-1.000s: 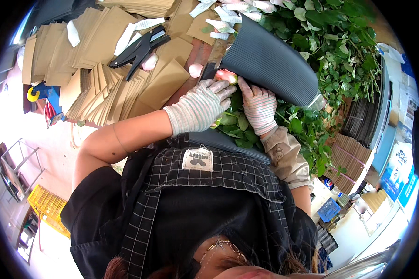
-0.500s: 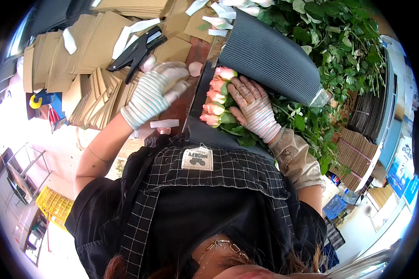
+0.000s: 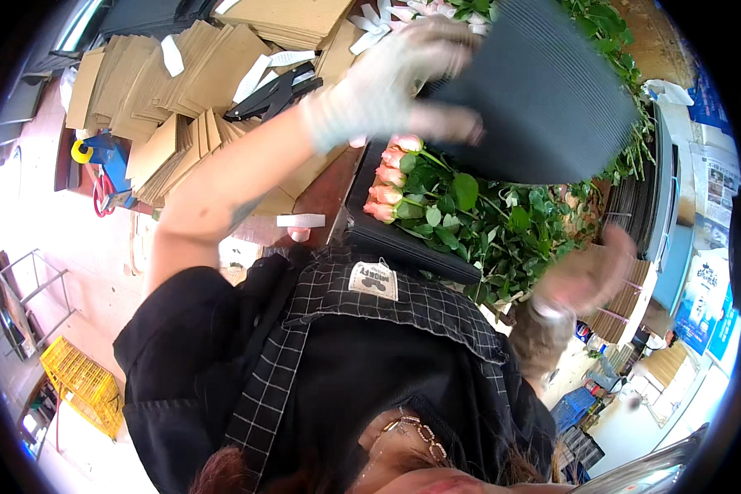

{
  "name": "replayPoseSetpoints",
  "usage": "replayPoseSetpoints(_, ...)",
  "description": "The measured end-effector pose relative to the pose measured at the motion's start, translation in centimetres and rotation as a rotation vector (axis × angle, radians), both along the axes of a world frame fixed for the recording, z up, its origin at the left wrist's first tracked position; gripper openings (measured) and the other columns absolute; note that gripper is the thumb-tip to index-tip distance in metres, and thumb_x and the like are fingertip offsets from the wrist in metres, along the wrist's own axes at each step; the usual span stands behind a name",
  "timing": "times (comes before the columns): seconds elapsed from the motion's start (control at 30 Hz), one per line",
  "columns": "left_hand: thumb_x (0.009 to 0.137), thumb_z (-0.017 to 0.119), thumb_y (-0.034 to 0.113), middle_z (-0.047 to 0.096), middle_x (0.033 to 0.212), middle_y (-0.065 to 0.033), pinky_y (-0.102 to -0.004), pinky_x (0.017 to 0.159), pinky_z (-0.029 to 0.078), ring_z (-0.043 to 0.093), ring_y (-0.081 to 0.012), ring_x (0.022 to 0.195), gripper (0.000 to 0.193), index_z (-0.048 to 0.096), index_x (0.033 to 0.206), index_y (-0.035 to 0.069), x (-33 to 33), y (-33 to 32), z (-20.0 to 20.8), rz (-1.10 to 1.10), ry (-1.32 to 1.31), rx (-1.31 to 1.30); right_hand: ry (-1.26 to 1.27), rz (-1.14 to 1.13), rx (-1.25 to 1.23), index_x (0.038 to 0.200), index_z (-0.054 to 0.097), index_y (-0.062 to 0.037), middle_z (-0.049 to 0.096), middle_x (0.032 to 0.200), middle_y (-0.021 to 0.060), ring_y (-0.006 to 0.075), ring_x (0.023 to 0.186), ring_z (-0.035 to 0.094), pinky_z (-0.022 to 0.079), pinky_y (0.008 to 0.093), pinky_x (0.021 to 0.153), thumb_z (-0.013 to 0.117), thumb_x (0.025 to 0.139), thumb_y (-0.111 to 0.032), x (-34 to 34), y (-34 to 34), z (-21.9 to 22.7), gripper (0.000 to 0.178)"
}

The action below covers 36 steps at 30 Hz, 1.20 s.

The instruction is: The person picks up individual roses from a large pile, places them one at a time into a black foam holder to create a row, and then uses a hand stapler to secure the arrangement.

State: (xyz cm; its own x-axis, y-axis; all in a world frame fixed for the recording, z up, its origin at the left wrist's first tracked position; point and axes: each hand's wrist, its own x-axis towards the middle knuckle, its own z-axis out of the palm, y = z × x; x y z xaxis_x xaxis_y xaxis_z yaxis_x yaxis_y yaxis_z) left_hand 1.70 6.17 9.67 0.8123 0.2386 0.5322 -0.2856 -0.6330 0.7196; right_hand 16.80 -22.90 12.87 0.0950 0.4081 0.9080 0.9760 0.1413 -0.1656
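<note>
My left hand (image 3: 407, 82), in a pale striped glove, is blurred, thumb and fingers spread apart at the left edge of a dark ribbed sheet (image 3: 543, 99). Whether it touches the sheet I cannot tell. Below it, pink roses (image 3: 389, 177) with green leaves (image 3: 461, 210) lie in a row on a dark lower layer (image 3: 412, 247), heads toward the left. My right hand (image 3: 589, 276) is away from the roses at the right, beside a bundled cardboard stack. Motion smears its fingers, and nothing shows clearly in it.
Cardboard pieces (image 3: 198, 70) fan out at the far left, with a black stapler-like tool (image 3: 276, 90) and white mesh sleeves (image 3: 292, 58) on them. A blue tape dispenser (image 3: 115, 165) stands at the table's left. A white mesh piece (image 3: 300, 221) lies near my apron. Bundled cardboard (image 3: 622, 300) sits right.
My left hand has swung right and away from me to the ribbed sheet, which has shifted right. My right hand has left the roses and moved right, toward me.
</note>
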Motion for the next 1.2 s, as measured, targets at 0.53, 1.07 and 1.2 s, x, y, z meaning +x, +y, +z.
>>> replayPoseSetpoints(0.53,0.078,0.057,0.013,0.053,0.127,-0.0091,-0.0433,0.105,0.036,0.047,-0.0299,0.123,0.037,0.059,0.115,0.014,-9.0,-5.5,-11.7,-0.175,0.350,0.523,-0.108,0.299,-1.228,0.140,0.038,-0.0088,0.028,0.146,0.0219,0.0407,0.135,0.024,0.017,0.0523,0.111,0.069,0.070,-0.050,-5.6,8.5,-11.7,0.086)
replayPoseSetpoints(1.07,0.075,0.058,-0.007,0.061,0.107,-0.0194,-0.0435,0.089,0.045,0.058,-0.0370,0.104,0.026,0.058,0.099,0.002,-24.1,-5.4,-9.5,0.733,0.060,-0.187,-0.227,0.152,-1.381,0.137,0.038,-0.0138,0.019,0.144,0.0312,0.0534,0.131,0.018,0.013,0.0641,0.106,0.065,0.067,-0.057,-5.7,8.4,-13.0,0.087)
replayPoseSetpoints(1.2,0.088,0.049,-0.005,0.056,0.114,-0.0206,-0.0470,0.096,0.042,0.055,-0.0388,0.111,0.016,0.051,0.102,0.002,-30.6,-9.8,-14.4,1.085,0.011,-0.258,-0.252,0.195,-1.367,0.139,0.028,-0.0102,0.012,0.143,0.0355,0.0581,0.128,0.016,0.014,0.0668,0.103,0.064,0.067,-0.059,-4.7,6.9,-13.9,0.095)
